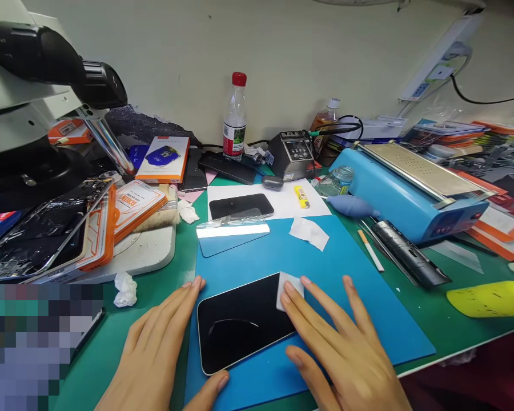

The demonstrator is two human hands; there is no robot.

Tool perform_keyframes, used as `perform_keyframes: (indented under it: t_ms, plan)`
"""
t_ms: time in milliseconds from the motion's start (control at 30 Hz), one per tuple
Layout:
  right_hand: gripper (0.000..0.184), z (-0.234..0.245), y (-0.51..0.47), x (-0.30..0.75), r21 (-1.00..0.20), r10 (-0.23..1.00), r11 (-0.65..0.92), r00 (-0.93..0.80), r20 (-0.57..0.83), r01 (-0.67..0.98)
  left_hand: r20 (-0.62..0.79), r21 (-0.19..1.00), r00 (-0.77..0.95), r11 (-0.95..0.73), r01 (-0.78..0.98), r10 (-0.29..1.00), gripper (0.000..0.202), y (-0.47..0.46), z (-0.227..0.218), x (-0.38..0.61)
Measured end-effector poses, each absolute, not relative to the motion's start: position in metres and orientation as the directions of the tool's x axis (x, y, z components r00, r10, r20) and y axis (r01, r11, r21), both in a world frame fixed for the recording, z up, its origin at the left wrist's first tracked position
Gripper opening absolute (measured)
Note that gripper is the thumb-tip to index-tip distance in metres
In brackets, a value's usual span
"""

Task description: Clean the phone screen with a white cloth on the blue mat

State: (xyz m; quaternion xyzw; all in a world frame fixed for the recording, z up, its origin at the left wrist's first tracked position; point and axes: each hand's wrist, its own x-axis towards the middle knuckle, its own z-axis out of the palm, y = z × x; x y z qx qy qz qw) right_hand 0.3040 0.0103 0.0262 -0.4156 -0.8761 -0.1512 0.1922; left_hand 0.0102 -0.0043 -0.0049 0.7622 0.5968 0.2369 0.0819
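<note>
A smartphone [244, 325] lies face up and slightly tilted on the blue mat, its dark screen showing a curved reflection. My left hand [158, 342] spans its left end, with the fingers along the upper left corner and the thumb at the lower edge, holding it between them. With index and middle fingertips, my right hand [338, 342] presses a small white wipe [289, 288] onto the screen's upper right part; the other fingers are spread. Beyond the phone lies a clear glass sheet [227, 242] with a bright reflected band. Another white wipe [309, 231] rests on the mat.
The blue mat [346, 262] covers a green table. A second phone [242, 205] and a yellow lighter [302, 197] lie behind. At right are a blue machine [398, 194], a cigarette [370, 251] and tweezers; at left, a microscope [29, 103], stacked boxes and crumpled tissue [125, 289].
</note>
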Motion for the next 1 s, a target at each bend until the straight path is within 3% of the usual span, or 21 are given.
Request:
perform_keyframes:
  t_ms: [133, 367, 600, 800, 1000]
  plan:
    - [0.046, 0.022, 0.005, 0.306, 0.126, 0.633, 0.629, -0.599, 0.490, 0.767, 0.249, 0.419, 0.176, -0.270, 0.867, 0.952, 0.072, -0.006, -0.003, 0.010]
    - [0.057, 0.023, 0.024, 0.286, 0.048, 0.734, 0.571, -0.535, 0.418, 0.820, 0.245, 0.445, 0.162, -0.260, 0.857, 0.956, 0.074, -0.008, 0.001, 0.012]
    - [0.051, 0.025, 0.004, 0.304, 0.115, 0.650, 0.642, -0.618, 0.443, 0.758, 0.225, 0.484, 0.126, -0.223, 0.846, 0.966, 0.078, -0.010, 0.002, 0.014]
    - [0.053, 0.027, 0.020, 0.284, 0.104, 0.706, 0.582, -0.565, 0.427, 0.806, 0.240, 0.485, 0.137, -0.241, 0.841, 0.961, 0.081, -0.009, 0.004, 0.014]
    - [0.055, 0.025, 0.011, 0.290, 0.225, 0.569, 0.685, -0.701, 0.430, 0.693, 0.203, 0.487, 0.136, -0.221, 0.845, 0.970, 0.084, -0.009, 0.004, 0.014]
